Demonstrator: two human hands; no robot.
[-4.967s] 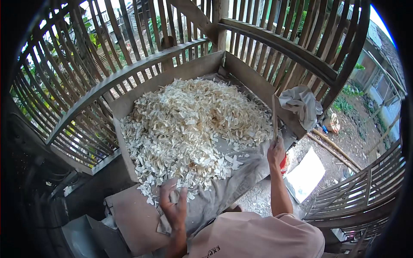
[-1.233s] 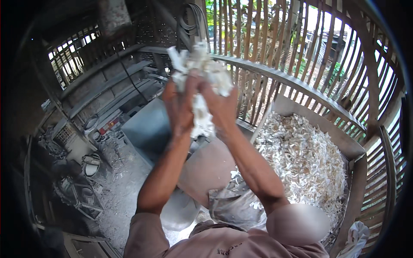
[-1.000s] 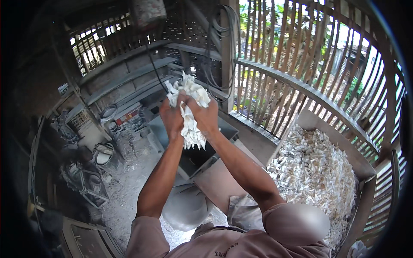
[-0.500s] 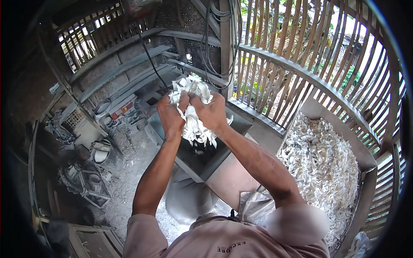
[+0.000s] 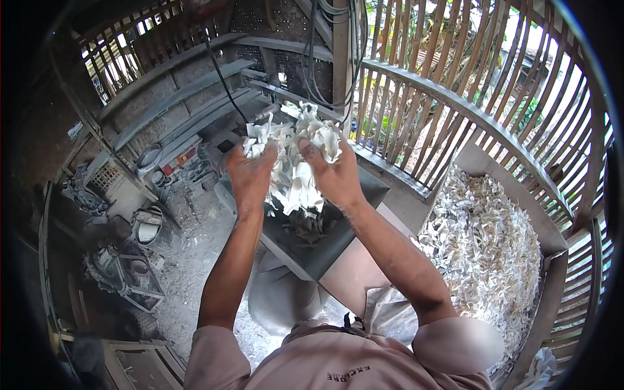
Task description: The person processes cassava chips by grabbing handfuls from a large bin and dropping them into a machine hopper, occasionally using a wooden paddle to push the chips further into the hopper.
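Note:
My left hand (image 5: 250,179) and my right hand (image 5: 337,174) are raised over a dark grey, square-mouthed metal hopper (image 5: 338,246). Each is closed round part of a bunch of curled white dried chips (image 5: 300,185), thumbs pressing inward. Some chips stick up above my fingers. Others hang or drop between the hands toward the hopper, where a few blurred pieces show low in its mouth. The fingers behind the bunch are partly hidden.
To the right, a wooden-sided bin holds a large heap of similar chips (image 5: 484,247). A slatted wooden wall (image 5: 455,104) curves behind it. Buckets (image 5: 148,231) and clutter stand on the dusty floor at left. A rounded grey machine part (image 5: 283,299) sits below the hopper.
My hands have drawn apart, the left going left and the right going right. The bunch between them has spread and loosened, with more chips hanging and falling over the hopper.

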